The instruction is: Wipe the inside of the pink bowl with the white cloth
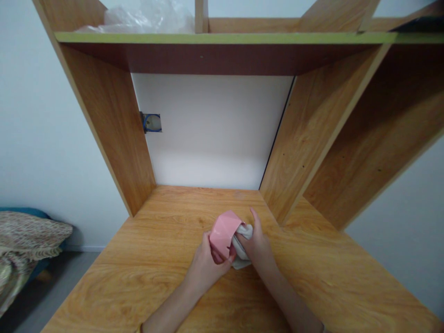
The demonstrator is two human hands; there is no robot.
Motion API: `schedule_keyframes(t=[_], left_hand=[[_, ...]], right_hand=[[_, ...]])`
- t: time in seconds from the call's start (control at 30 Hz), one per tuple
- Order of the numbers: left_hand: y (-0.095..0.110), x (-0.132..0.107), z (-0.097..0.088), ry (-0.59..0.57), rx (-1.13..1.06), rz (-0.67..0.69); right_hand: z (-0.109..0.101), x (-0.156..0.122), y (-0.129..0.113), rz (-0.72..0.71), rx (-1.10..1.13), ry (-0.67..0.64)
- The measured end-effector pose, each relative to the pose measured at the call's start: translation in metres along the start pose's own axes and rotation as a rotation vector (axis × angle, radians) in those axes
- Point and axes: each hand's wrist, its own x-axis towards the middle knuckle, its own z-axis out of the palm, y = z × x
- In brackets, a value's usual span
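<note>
A pink faceted container [225, 231], perhaps a bowl or cup, is tilted on its side above the wooden desk. My left hand [210, 263] is closed around its lower left edge, with the thumb on the near side. Against the container's right-hand opening, my right hand [255, 245] grips a pale grey cloth [242, 259]. Part of the cloth is bunched at the opening and part hangs below. The right thumb points up, away from the cloth. The inside of the container is hidden from me.
The wooden desk [166, 277] spreads under both hands. Upright wooden panels [107, 120] flank the white back wall, which has an uncovered socket box [151, 122]. Overhead, a shelf [215, 39] carries crumpled clear plastic [149, 18]. Fringed fabric [31, 236] lies at the far left.
</note>
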Motion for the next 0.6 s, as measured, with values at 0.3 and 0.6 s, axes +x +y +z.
schedule_keyframes(t=[0.3, 0.6], left_hand=[[0.005, -0.003, -0.013, -0.030, 0.090, 0.080], [-0.003, 0.001, -0.017, -0.044, 0.030, 0.151]], right_hand=[[0.000, -0.003, 0.004, -0.104, -0.033, -0.034], [0.009, -0.002, 0.008, -0.073, 0.340, -0.107]])
